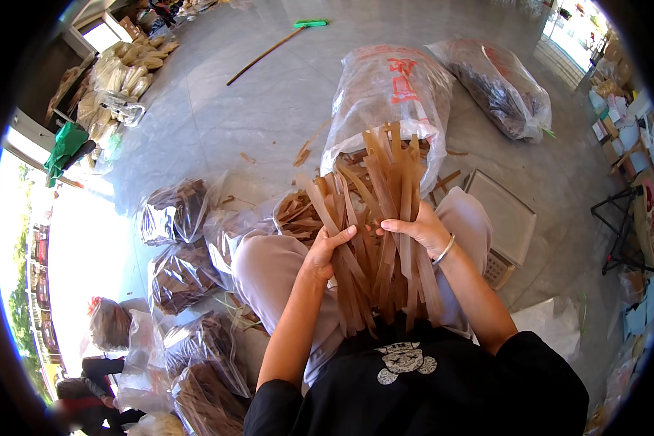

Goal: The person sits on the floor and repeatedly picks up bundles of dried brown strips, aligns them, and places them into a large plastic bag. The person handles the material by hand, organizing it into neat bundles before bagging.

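Observation:
Long flat brown strips (384,185) fan out in two loose bunches above my lap. My left hand (327,250) grips one bunch, its thumb laid across the strips. The other bunch is in my right hand (417,226), which has a bangle at the wrist. Behind the strips a large clear plastic sack (381,103) with red writing lies with its mouth towards me, and more brown pieces show inside. By my left knee, a smaller open plastic bag (297,215) also holds brown strips. The strips hide some of my fingers.
Filled plastic bags (182,278) line the floor at left, near another person (90,398). A platform scale (504,218) stands by my right knee. Beyond lie another filled sack (496,92) and a green broom (310,23). A folding chair (627,223) is at right.

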`<state>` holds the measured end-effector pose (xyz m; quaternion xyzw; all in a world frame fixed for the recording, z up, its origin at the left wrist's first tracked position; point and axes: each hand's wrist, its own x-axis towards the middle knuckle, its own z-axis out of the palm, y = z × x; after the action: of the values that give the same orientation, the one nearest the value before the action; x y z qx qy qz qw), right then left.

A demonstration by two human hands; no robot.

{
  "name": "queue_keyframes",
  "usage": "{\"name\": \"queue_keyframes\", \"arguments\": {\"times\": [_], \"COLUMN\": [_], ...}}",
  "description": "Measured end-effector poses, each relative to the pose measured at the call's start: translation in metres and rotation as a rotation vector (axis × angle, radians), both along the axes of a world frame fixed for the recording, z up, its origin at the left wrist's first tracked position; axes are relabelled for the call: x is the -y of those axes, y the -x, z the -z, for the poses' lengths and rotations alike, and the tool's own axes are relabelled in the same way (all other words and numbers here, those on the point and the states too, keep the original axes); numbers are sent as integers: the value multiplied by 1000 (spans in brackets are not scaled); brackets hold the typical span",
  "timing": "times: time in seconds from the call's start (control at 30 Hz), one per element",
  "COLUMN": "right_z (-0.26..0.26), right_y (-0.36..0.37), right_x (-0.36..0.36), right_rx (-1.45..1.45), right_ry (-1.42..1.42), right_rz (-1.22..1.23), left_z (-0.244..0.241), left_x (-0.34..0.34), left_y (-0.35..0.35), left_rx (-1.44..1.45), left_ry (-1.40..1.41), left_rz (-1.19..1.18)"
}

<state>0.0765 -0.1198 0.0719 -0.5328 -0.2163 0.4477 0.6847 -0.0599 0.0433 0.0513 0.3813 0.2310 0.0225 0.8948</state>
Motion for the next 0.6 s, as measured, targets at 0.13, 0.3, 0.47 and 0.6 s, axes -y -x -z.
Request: {"name": "queue_keyframes", "arguments": {"times": [0.13, 0.3, 0.47, 0.6], "right_z": [3, 5, 2, -2], "right_y": [6, 8, 8, 13], "right_x": [-6, -7, -6, -9], "right_rx": [108, 85, 99, 96], "right_ry": [3, -22, -7, -7], "right_rz": [20, 103, 83, 94], "left_z": [2, -2, 2, 0], "left_x": [4, 5, 5, 8], "left_y": [-4, -3, -3, -6], "left_rx": [-4, -29, -45, -63], "left_ry": [-103, -135, -193, -231], "left_rz": [-15, -33, -63, -58]}}
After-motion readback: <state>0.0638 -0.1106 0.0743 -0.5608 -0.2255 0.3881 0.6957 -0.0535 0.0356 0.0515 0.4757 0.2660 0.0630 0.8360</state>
